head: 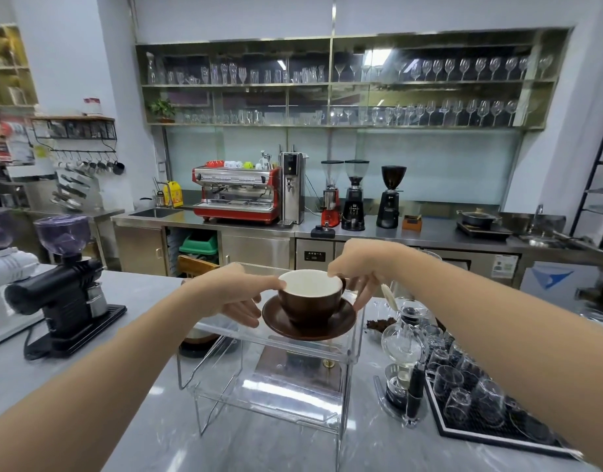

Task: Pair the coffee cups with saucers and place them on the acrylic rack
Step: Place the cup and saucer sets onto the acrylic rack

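Observation:
A brown coffee cup [307,303] with a white inside stands upright on a brown saucer [337,323]. Both sit over the top shelf of the clear acrylic rack [276,393] on the grey counter. My left hand [235,298] holds the saucer's left edge, thumb against the cup's rim. My right hand [358,270] pinches the cup at its right rim by the handle, fingers reaching down to the saucer's far edge. Whether the saucer rests on the shelf or hangs just above it, I cannot tell.
A black coffee grinder [65,294] stands on the counter at left. Right of the rack are a glass siphon brewer [405,349] and a black tray [497,434] holding several upturned glasses. Behind the rack lies a dark round object [194,345].

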Demonstrator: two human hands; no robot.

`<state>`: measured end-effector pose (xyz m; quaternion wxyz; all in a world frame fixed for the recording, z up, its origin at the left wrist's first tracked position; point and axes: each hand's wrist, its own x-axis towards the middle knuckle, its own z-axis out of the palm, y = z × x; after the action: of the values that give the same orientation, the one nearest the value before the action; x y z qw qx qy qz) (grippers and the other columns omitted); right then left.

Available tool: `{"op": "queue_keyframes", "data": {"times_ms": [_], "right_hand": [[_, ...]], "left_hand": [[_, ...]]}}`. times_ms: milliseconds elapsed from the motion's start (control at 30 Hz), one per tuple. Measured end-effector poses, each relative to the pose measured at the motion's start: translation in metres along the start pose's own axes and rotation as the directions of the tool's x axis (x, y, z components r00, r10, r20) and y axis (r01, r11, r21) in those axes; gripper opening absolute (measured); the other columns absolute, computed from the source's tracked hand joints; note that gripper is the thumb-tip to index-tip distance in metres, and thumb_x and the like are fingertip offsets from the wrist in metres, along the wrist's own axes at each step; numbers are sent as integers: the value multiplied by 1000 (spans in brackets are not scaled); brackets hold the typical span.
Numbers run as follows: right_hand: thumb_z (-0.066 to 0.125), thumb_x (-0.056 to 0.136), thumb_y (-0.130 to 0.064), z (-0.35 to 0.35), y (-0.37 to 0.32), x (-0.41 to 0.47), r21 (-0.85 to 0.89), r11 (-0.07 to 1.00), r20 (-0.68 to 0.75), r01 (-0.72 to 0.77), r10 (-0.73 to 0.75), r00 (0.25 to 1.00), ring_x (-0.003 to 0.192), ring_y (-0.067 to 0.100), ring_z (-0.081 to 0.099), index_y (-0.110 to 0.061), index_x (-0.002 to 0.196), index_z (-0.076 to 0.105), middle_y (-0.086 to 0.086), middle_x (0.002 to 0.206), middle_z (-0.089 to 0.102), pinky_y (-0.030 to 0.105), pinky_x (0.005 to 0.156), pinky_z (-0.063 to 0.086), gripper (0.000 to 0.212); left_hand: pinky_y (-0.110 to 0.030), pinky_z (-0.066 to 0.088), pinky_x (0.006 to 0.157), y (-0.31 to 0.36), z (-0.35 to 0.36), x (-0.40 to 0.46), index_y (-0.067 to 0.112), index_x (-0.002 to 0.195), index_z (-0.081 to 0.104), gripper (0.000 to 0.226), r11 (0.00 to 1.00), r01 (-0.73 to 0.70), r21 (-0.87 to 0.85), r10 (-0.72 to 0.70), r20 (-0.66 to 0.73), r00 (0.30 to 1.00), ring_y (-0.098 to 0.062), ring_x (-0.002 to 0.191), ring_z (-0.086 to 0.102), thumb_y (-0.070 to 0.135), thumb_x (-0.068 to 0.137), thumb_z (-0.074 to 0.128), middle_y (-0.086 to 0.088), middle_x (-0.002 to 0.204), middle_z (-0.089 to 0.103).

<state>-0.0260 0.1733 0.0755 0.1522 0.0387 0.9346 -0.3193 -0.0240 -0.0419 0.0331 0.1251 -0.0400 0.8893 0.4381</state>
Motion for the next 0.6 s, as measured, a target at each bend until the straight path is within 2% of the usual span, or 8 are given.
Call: {"op": "queue_keyframes", "data": {"times_ms": [133, 267, 467, 600], "right_hand": [[59, 95, -16, -14, 5, -15, 38, 998, -28, 53, -52, 998, 90, 42, 72, 0, 134, 49, 26, 115, 64, 41, 59, 64, 44], [59, 97, -25, -30, 19, -38, 104, 986, -88, 132, -123, 989, 79, 36, 77, -2, 136, 50, 20, 105, 70, 44, 67, 65, 47], [59, 97, -29, -33, 62, -91, 135, 966, -123, 220, -204, 971, 81, 29, 77, -5, 120, 63, 16, 105, 72, 46, 72, 64, 33], [60, 95, -34, -22, 102, -122, 133, 965, -118, 228, -213, 970, 86, 24, 77, -11, 116, 65, 10, 107, 73, 42, 75, 64, 31]], "left_hand": [[-35, 65, 70, 0, -12, -10, -1, 107, 69, 51, 998, -54, 29, 56, -69, 996, -26, 74, 79, 47, 88, 70, -16, 91, 77], [-32, 64, 65, 3, -29, -36, -3, 104, 70, 40, 975, -182, -125, 169, -103, 980, -26, 76, 76, 36, 91, 67, -19, 94, 76], [-31, 63, 63, 10, 4, -100, 6, 100, 75, 30, 886, -336, -320, 353, -5, 935, -23, 73, 74, 32, 89, 67, -14, 91, 79], [-30, 63, 59, 9, 49, -123, 3, 98, 76, 40, 816, -324, -479, 418, 100, 903, -22, 70, 70, 33, 74, 70, -14, 87, 78]]}}
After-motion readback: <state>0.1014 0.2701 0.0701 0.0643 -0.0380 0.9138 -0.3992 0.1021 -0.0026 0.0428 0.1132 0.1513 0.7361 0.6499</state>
